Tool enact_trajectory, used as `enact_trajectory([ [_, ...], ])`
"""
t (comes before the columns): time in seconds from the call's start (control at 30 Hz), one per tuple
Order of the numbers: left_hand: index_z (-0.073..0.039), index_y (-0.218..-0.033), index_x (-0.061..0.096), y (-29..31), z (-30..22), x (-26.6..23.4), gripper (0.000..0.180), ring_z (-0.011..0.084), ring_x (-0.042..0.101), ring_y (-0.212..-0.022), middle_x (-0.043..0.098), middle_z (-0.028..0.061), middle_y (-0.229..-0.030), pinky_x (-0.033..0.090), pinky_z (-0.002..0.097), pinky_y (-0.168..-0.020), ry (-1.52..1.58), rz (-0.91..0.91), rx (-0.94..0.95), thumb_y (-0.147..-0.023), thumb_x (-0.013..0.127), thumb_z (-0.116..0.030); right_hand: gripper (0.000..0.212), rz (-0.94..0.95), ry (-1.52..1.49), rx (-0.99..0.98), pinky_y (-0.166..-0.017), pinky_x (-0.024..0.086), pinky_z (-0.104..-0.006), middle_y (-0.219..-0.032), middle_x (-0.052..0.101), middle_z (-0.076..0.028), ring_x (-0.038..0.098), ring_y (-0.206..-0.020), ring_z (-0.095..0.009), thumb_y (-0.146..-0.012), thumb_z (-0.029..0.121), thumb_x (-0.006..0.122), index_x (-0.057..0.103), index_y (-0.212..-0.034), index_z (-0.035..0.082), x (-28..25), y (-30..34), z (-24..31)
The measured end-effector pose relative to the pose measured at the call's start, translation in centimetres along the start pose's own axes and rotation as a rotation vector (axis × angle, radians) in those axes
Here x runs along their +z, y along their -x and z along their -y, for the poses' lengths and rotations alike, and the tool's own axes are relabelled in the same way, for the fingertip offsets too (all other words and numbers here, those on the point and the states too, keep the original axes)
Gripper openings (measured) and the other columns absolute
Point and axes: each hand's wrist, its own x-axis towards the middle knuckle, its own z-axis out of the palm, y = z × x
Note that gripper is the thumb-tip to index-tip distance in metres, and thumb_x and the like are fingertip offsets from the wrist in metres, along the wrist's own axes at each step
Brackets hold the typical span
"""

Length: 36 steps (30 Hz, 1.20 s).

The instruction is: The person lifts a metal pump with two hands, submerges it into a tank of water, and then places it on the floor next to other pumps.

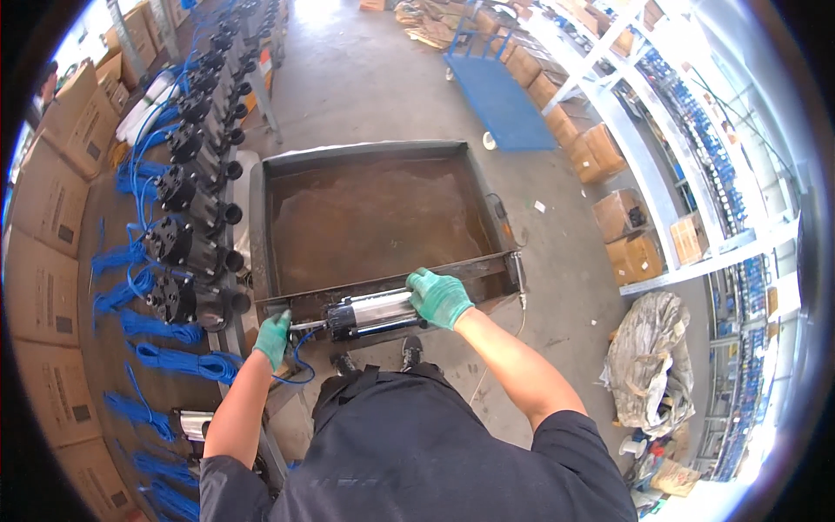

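A silver cylindrical pump with black end caps lies across the near rim of a rusty metal water tank. My right hand, in a green glove, grips the pump's right end. Also gloved in green, my left hand holds the blue cable coming off the pump's left end. The tank holds brown murky water.
A bench on the left carries a row of black pumps with coiled blue cables. Cardboard boxes line the far left. A blue flat cart stands on the concrete floor beyond the tank. White shelving with boxes runs along the right.
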Motion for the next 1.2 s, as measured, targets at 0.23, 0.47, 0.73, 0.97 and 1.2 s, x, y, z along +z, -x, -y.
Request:
enact_trajectory([
  [0.23,-0.011,-0.117,0.058,2.2,1.6,-0.3,0.016,0.0101,0.054,-0.072,0.058,0.0,-0.092,0.046,0.0264,-0.063,0.362,0.148,0.11,-0.105,0.06,-0.022,0.019,-0.11,-0.007,-0.018,-0.077,0.056,-0.0496,-0.105,0.067,-0.014,0.069,-0.089,-0.038,-0.088,0.022,0.066,0.066,-0.103,0.011,-0.3,0.2,-0.6],
  [0.47,-0.018,-0.097,0.065,2.1,0.1,-0.1,0.029,0.0104,0.048,-0.054,0.053,-0.0039,-0.067,0.039,0.0306,-0.049,0.317,-0.008,-0.207,-0.105,0.054,-0.043,0.014,-0.108,-0.075,-0.026,-0.077,0.056,-0.0501,-0.104,0.068,-0.013,0.069,-0.088,-0.038,-0.086,0.016,0.065,0.067,-0.099,0.011,-0.2,0.0,-0.5],
  [0.73,-0.022,-0.085,0.058,-0.2,1.3,-1.6,0.039,0.0121,0.047,-0.047,0.057,-0.0033,-0.064,0.035,0.03,-0.043,0.43,-0.232,-0.282,-0.101,0.056,-0.058,0.014,-0.12,-0.068,-0.033,-0.077,0.056,-0.0499,-0.105,0.068,-0.012,0.069,-0.086,-0.038,-0.086,0.015,0.065,0.067,-0.099,0.012,0.1,0.7,-0.8],
  [0.97,-0.002,-0.113,0.064,2.2,1.9,2.5,0.033,0.0182,0.065,-0.076,0.07,0.0086,-0.089,0.054,0.0352,-0.07,-0.062,-0.224,0.389,-0.101,0.066,-0.033,0.026,-0.1,-0.492,0.069,-0.086,0.054,-0.0468,-0.111,0.068,-0.019,0.066,-0.101,-0.041,-0.101,0.03,0.061,0.065,-0.109,0.006,-1.3,-0.4,-1.8],
  [1.2,-0.003,-0.126,0.064,7.2,-4.2,10.5,0.047,0.042,0.066,-0.1,0.067,0.0233,-0.108,0.054,0.0475,-0.085,-0.587,-0.262,0.609,-0.087,0.077,-0.025,0.033,0.347,-0.141,0.219,-0.083,0.054,-0.0406,-0.102,0.071,-0.018,0.068,-0.095,-0.034,-0.094,0.028,0.071,0.065,-0.111,0.0,-1.1,3.1,-11.1],
])
